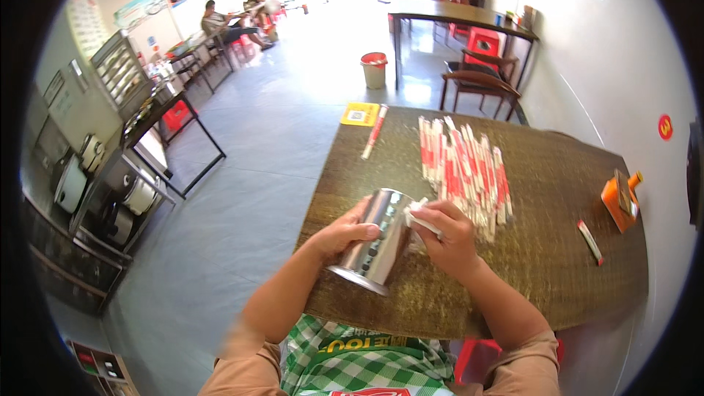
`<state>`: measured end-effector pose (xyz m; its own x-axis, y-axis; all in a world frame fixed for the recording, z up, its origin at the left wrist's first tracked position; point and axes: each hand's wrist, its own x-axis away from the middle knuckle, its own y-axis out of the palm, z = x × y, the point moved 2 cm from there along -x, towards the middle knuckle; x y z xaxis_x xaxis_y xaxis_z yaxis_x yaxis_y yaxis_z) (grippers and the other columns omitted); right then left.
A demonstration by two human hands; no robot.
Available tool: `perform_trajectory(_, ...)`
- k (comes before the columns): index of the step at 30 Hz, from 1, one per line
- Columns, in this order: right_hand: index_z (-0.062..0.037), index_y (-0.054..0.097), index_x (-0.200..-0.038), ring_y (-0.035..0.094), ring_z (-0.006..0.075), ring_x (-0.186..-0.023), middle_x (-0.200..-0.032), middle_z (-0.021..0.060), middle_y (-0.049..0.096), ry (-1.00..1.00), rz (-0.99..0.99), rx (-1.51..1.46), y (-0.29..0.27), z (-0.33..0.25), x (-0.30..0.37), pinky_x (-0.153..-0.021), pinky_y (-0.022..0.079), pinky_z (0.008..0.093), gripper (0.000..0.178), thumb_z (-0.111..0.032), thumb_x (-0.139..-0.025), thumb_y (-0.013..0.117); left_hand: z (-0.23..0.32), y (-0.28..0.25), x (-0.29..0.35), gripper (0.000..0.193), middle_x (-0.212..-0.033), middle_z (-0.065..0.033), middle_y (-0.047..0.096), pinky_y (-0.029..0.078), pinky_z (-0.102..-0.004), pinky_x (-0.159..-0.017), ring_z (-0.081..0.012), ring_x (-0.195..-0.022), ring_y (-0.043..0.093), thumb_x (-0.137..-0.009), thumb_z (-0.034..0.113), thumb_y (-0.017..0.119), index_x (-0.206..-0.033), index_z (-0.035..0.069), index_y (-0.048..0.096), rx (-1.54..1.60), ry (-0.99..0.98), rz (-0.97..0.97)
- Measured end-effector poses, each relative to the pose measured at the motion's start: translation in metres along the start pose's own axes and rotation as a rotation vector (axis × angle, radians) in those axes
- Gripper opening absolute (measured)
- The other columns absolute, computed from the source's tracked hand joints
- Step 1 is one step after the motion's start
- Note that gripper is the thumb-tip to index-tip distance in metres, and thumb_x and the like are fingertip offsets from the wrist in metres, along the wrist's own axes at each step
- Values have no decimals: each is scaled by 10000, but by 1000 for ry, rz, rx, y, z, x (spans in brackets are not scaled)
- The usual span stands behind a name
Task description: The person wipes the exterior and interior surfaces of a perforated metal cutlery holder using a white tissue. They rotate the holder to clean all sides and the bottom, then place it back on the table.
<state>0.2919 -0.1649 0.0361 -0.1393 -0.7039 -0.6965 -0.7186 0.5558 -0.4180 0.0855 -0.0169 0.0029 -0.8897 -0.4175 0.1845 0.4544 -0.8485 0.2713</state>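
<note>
At a dark wooden table [557, 249], a person's left hand [345, 233] wraps its fingers closed around a perforated steel canister [378, 238] tilted near the table's front edge, while the right hand [449, 236] pinches a white cloth [419, 214] at the canister's open mouth. The row of paper-wrapped chopsticks [466, 172] lies just beside the right hand (one stray packet [374, 132] sits farther off). A slackened grip could likely let the smooth canister slide off the edge, and a wide elbow might scatter the chopsticks.

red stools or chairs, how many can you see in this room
About 4: one red chair beside the far table, one under it, one near the seated people at top left, one stool under the near table. Others may be hidden.
</note>
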Motion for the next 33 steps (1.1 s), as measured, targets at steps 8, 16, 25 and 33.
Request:
perform_trajectory(8, -101, 788, -1248, 781, 250, -825, -1093, 118, 755, -348, -266, -59, 19, -52, 23, -678, 670, 368, 399, -64, -853, 836, -12, -8, -10, 1067, -1479, -177, 556, 525, -349, -1094, -218, -1318, 580, -904, 426, 857, -1698, 31, 264, 84, 55, -79)
perform_trajectory(16, -57, 793, -1155, 752, 262, -840, -1015, 147, 748, -47, -9, 137, 4, -18, -1, -656, 626, 390, 216, -58, -940, 771, -8, -7, -8, 1069, -1482, -168, 561, 522, -340, -1092, -219, -1307, 590, -909, 478, 834, -1702, 28, 277, -22, 62, -52)
perform_trajectory(25, -79, 769, -1210, 748, 266, -798, -1001, 103, 724, -275, -148, 74, 14, -43, 5, -648, 635, 371, 356, 7, -865, 764, -1, -6, -5, 1095, -1514, -155, 561, 523, -372, -1115, -217, -1322, 599, -894, 415, 840, -1731, 47, 239, 94, 56, -100)
perform_trajectory(33, -21, 760, -1153, 740, 311, -841, -991, 146, 724, -125, 48, 156, -2, -24, 0, -726, 601, 398, 258, 29, -904, 801, -10, -22, -4, 1204, -1604, -246, 482, 554, -426, -1092, -308, -1308, 637, -847, 376, 790, -1776, 110, 73, 263, 29, 3)
